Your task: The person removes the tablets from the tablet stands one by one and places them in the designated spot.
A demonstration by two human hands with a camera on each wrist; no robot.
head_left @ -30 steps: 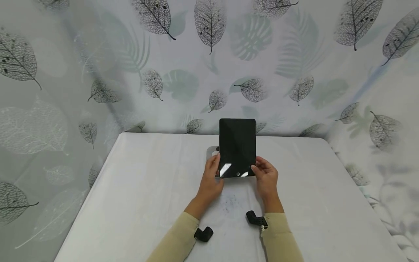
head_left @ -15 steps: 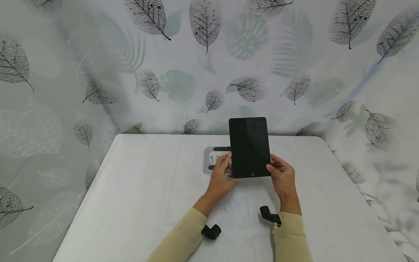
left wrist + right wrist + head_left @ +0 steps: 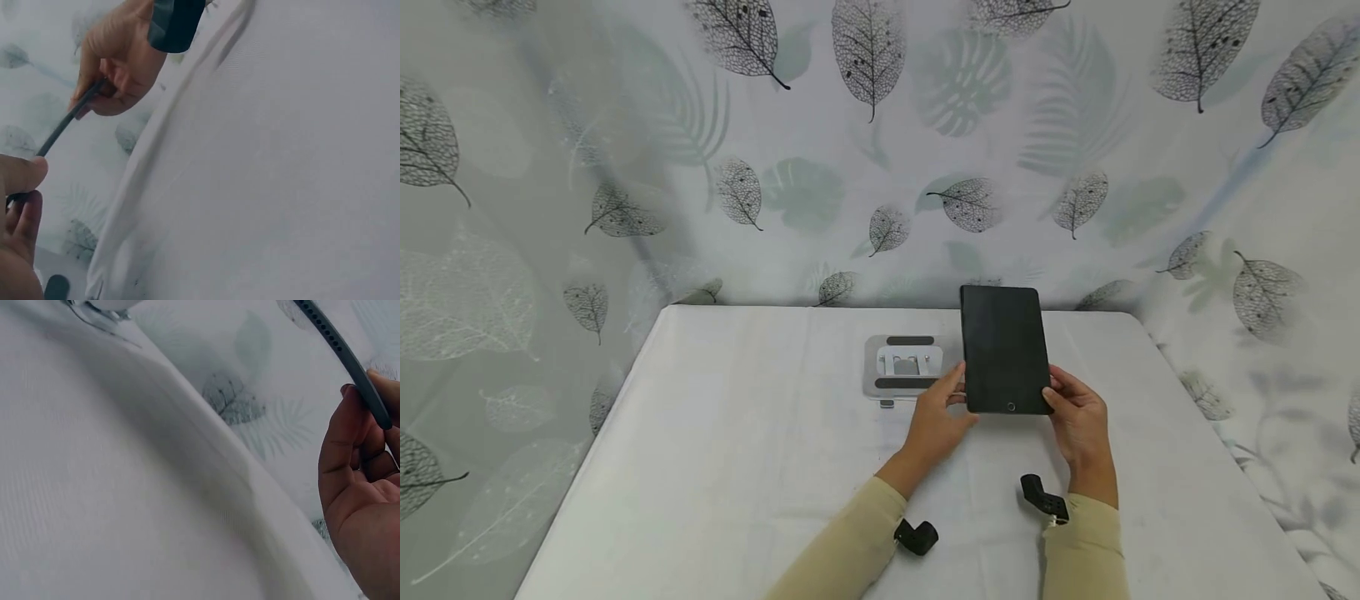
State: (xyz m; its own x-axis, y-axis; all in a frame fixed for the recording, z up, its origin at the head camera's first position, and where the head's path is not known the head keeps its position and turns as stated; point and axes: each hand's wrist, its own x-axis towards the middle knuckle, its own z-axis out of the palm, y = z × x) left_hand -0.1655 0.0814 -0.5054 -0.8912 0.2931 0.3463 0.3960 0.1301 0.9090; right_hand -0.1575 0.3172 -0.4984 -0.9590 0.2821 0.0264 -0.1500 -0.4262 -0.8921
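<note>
Both hands hold a black tablet [image 3: 1004, 350] with its dark screen toward me and its round button at the bottom. My left hand [image 3: 937, 427] pinches the lower left edge, its thumb and fingers on either side in the left wrist view. At the lower right corner, my right hand [image 3: 1081, 421] has its thumb on the front and its fingers behind. The right wrist view shows the tablet's thin edge [image 3: 350, 362] with a row of small holes between that hand's fingers. Left of the tablet lies a flat grey metal stand [image 3: 871, 367] with dark strips, its right end partly covered.
A white cloth covers the table [image 3: 737, 450]. Just below the stand sits a small dark piece [image 3: 887, 404]. Leaf-patterned curtains [image 3: 820, 125] surround the table's back and sides. A black camera is strapped to each sleeve.
Both hands have carried the tablet to the right and slightly down. The grey stand, mostly hidden behind it before, now shows for the most part.
</note>
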